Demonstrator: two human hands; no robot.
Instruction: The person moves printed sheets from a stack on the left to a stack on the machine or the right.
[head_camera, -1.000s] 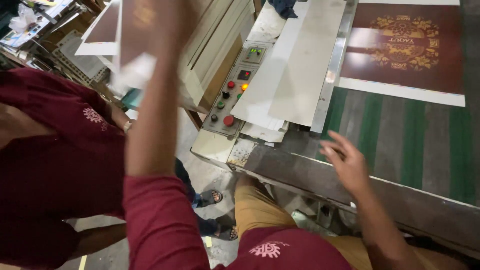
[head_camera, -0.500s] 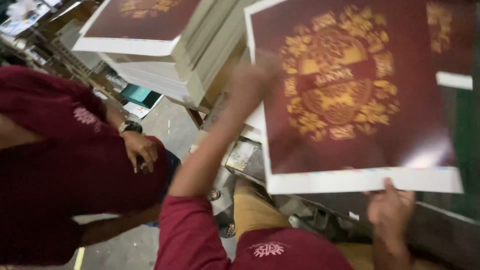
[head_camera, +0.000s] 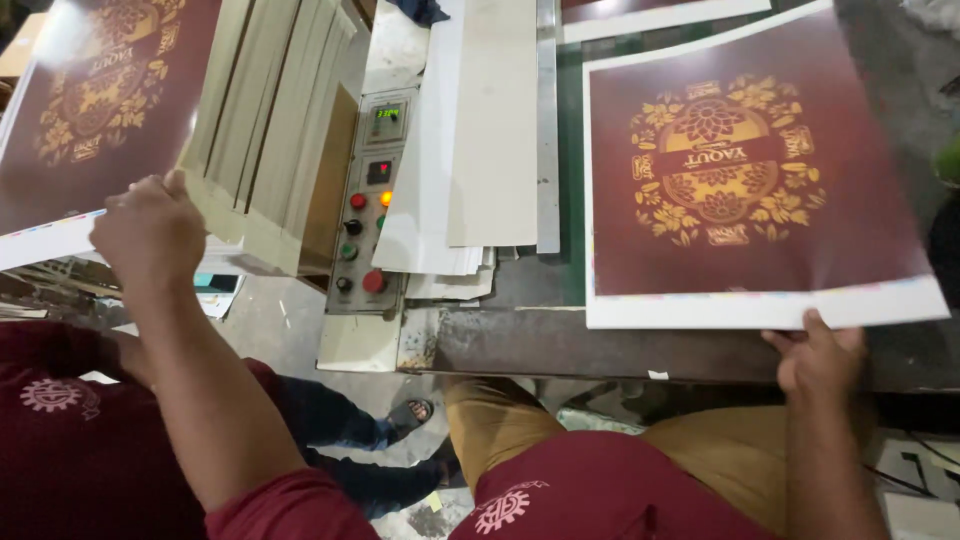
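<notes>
Two glossy maroon sheets (head_camera: 745, 170), one under each hand (head_camera: 818, 355).

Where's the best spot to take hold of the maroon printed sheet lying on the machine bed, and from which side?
Take the maroon printed sheet by its white bottom margin, from the near edge. That strip overhangs the machine bed toward the person, so fingers can slip under it, and it is unprinted. The right hand already pinches there near the right corner. The left hand rests on the sheet stack.
</notes>
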